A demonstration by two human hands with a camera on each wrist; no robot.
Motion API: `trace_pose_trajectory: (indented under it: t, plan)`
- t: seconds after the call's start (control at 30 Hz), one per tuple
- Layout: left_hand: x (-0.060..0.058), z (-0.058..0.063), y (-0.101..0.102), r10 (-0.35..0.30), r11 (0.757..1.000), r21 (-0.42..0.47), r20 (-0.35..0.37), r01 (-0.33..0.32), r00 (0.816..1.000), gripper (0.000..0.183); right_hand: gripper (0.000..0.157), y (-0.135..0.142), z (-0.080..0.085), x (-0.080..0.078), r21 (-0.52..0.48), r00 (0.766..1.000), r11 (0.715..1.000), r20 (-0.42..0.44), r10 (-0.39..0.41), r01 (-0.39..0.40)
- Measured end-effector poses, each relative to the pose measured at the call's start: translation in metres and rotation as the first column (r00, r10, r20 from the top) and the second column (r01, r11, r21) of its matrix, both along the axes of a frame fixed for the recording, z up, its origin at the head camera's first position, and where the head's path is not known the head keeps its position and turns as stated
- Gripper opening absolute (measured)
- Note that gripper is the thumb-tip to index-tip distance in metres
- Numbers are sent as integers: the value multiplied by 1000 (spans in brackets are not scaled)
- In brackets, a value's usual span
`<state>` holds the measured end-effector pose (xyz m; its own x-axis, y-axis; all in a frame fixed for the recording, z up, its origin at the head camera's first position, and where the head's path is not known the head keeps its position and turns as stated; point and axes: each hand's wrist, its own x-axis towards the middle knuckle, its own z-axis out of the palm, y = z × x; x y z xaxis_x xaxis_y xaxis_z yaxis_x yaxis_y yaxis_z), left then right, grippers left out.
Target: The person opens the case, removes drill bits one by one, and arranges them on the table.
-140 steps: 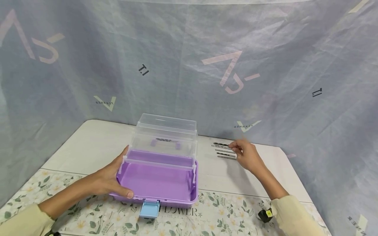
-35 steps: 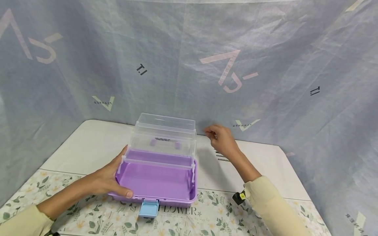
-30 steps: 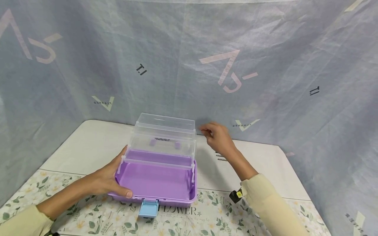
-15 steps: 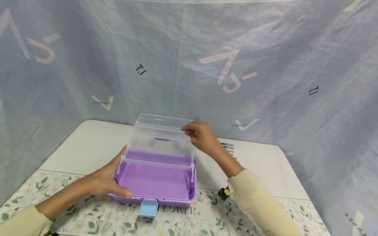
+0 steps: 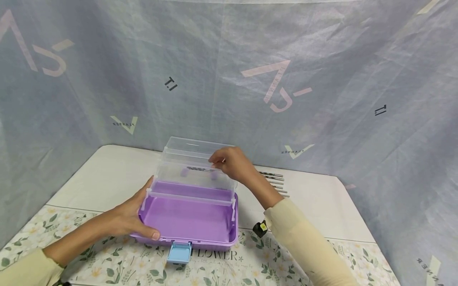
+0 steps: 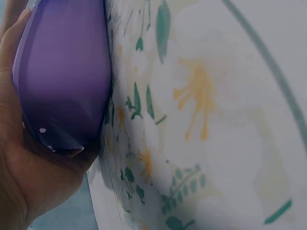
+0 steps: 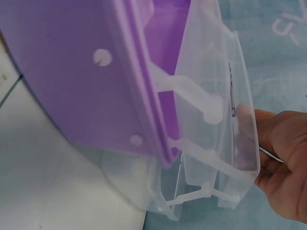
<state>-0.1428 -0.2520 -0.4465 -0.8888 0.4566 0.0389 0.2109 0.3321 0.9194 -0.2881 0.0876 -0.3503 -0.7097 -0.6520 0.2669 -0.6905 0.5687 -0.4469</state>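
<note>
A purple toolbox [image 5: 189, 222] stands unfolded, its clear stepped trays [image 5: 193, 159] raised at the back. My left hand [image 5: 132, 218] grips the box's left end, thumb over the front rim; the left wrist view shows the hand [image 6: 38, 177] wrapped about that corner. At the right end of the upper clear tray, my right hand [image 5: 230, 161] pinches a thin drill bit, whose metal shank [image 7: 271, 153] shows between the fingers in the right wrist view. Several drill bits [image 5: 196, 169] lie in this tray, close to my fingertips. The held bit's far end is hidden.
Several more drill bits [image 5: 277, 183] lie in a row on the white tabletop [image 5: 311, 206], partly behind my right forearm. A light blue latch [image 5: 180, 252] hangs down at the box's front over the floral cloth [image 5: 286, 258]. A grey curtain [image 5: 229, 79] rises behind.
From the row of drill bits, my right hand has moved left, over the table and into the clear tray, carrying a bit. My left hand has stayed on the box.
</note>
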Motion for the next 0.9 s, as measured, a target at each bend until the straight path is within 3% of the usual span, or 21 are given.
trace_pose_trajectory:
  t: [0.27, 0.9]
  plan:
    - [0, 0, -1, 9, 1000, -14, 5, -9, 1000, 170, 18, -5, 4, -1, 29, 998, 1000, 58, -7, 6]
    - [-1, -1, -1, 11, 999, -30, -3, -11, 1000, 171, 25, -7, 6, -2, 183, 1000, 983, 9, 6, -8]
